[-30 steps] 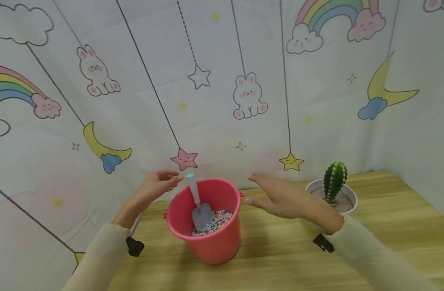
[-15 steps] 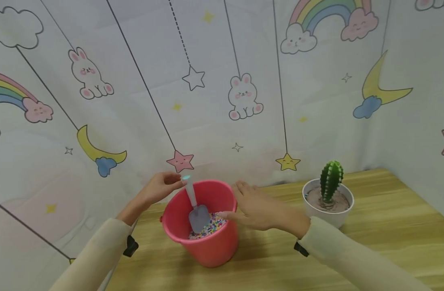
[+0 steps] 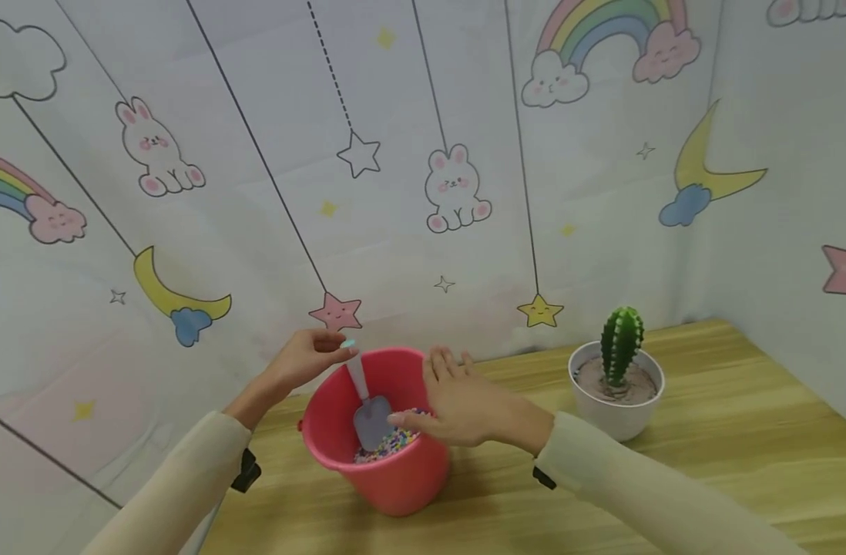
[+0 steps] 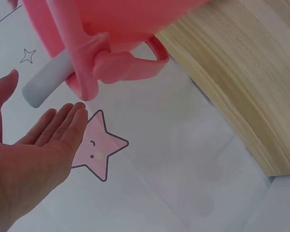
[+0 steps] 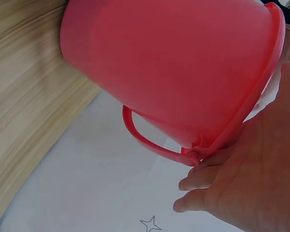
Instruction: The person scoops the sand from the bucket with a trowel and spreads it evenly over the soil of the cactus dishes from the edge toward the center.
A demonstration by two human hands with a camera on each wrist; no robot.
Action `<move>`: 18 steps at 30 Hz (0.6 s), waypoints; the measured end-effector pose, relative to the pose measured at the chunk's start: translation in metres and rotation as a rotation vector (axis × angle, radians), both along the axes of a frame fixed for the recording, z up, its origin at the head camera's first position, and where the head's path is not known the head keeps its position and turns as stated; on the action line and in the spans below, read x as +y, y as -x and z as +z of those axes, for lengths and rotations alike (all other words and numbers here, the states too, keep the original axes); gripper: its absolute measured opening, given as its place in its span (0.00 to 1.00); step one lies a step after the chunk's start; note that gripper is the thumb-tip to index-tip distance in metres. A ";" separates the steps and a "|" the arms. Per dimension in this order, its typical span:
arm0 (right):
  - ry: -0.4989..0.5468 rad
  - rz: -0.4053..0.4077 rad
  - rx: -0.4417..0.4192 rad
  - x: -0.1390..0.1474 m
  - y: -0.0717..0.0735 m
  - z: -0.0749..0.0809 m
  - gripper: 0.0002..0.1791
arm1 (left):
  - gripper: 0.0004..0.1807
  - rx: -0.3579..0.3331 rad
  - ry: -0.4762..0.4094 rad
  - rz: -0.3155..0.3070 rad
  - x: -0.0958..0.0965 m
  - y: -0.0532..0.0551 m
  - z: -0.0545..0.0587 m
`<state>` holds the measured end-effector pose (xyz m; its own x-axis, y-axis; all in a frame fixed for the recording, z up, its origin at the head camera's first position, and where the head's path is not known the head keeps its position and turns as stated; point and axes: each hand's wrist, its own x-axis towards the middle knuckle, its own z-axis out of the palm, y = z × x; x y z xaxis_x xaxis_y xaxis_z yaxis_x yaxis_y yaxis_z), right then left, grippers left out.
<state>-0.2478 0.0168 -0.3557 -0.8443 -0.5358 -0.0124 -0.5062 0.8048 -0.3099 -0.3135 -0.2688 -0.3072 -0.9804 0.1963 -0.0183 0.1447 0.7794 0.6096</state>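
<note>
A red bucket (image 3: 398, 486) holds multicoloured beads (image 3: 388, 447). In it a small scoop with a grey blade (image 3: 372, 422) leans against the far left rim. The scoop's white handle (image 4: 47, 79) sticks out past that rim. My left hand (image 3: 303, 359) is right at the handle's end; in the left wrist view its fingers are straight, the thumb is apart, and a gap shows round the handle. Across the bucket's right rim reaches my right hand (image 3: 471, 408), fingers extended, hiding part of the rim. In the right wrist view its fingers lie close by the bail's hinge.
Right of the bucket, a cactus (image 3: 620, 347) grows in a white pot (image 3: 613, 412). Both stand on a wooden table (image 3: 728, 401). Behind and to the left hangs a white cloth (image 3: 270, 231) printed with bunnies, stars and moons. The bucket's bail (image 5: 150, 142) hangs down at the back.
My right hand has moved left from beside the bucket to over its right rim. My left hand has come closer to the scoop's handle. The view has shifted slightly; the bucket stays put.
</note>
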 end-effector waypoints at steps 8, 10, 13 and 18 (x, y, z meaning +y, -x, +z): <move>-0.009 -0.018 0.011 -0.007 0.001 -0.002 0.66 | 0.35 -0.007 -0.038 -0.010 -0.003 -0.003 -0.006; -0.014 -0.026 0.024 -0.009 0.001 -0.003 0.67 | 0.34 -0.006 -0.043 -0.004 -0.003 -0.004 -0.008; -0.025 -0.042 0.051 -0.010 0.000 -0.005 0.68 | 0.34 0.003 -0.047 0.015 -0.002 -0.005 -0.009; -0.044 -0.063 0.060 -0.009 -0.001 -0.005 0.70 | 0.32 0.011 -0.064 0.029 -0.001 -0.005 -0.010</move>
